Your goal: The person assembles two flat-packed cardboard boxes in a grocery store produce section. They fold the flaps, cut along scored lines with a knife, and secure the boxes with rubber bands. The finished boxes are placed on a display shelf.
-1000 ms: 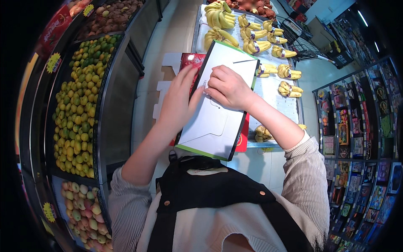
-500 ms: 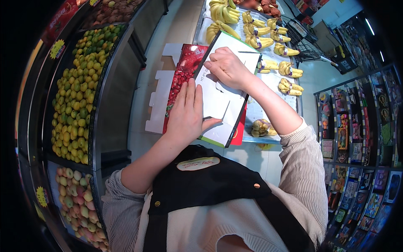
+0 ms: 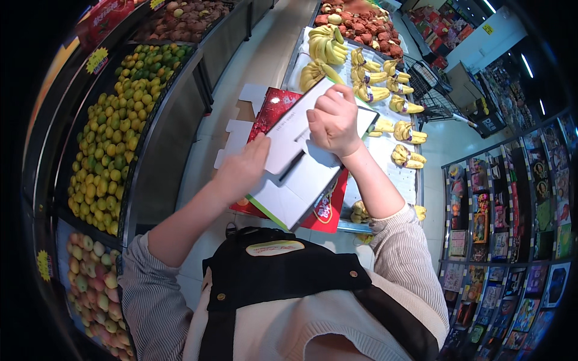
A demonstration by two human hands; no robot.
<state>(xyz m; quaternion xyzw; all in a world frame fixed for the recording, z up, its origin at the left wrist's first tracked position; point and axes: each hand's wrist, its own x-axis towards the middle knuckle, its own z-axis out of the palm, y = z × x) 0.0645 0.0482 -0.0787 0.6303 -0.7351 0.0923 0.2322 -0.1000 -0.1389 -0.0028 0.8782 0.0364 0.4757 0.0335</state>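
A white cardboard panel (image 3: 307,180) with a green edge lies tilted in front of me, with a dark slot (image 3: 292,167) open near its middle. It rests over a red printed cardboard box (image 3: 328,207), whose white flaps (image 3: 235,141) stick out at the left. My right hand (image 3: 333,120) is closed in a fist over the panel's upper part; whatever its fingers may hold is hidden. At the panel's left edge is my left hand (image 3: 244,163), slightly blurred, its fingers extended together against the cardboard and its thumb out of sight.
Bunches of bananas (image 3: 328,45) lie on the white display table (image 3: 385,174) ahead, with reddish-brown produce (image 3: 367,27) behind them. Bins of green-yellow citrus (image 3: 111,141) and pinkish fruit (image 3: 90,274) line the left. A shopping cart (image 3: 430,90) and packed shelves (image 3: 506,234) are to the right.
My right fist has lifted and turned more upright above the panel. My left hand has slid leftward from lying flat on it to its edge. The slot shows a wider dark gap.
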